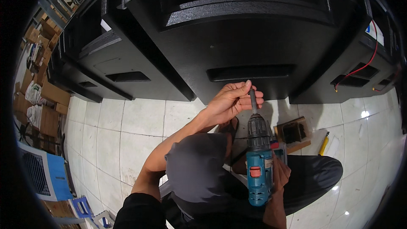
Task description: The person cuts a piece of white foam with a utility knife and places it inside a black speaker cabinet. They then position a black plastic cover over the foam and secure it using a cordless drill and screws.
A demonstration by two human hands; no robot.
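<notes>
My right hand (280,174) is wrapped round the handle of a teal and black cordless drill (259,167), held upward in front of me. A long dark bit holder (253,101) sticks out of its chuck. My left hand (234,101) is at the tip of that bit, thumb and fingers closed together there. Whatever they pinch, if anything, is too small to make out. Just beyond the tip stands a large black cabinet (190,53), shaped like a speaker box, with a long recessed slot (251,73) low on its panel.
More black cabinets stand left (127,65) and right (339,65), the right one with a dangling red wire (368,61). On the tiled floor lie an open box of dark small parts (306,145) and a yellow cutter knife (324,143). Cardboard boxes (54,93) line the far left.
</notes>
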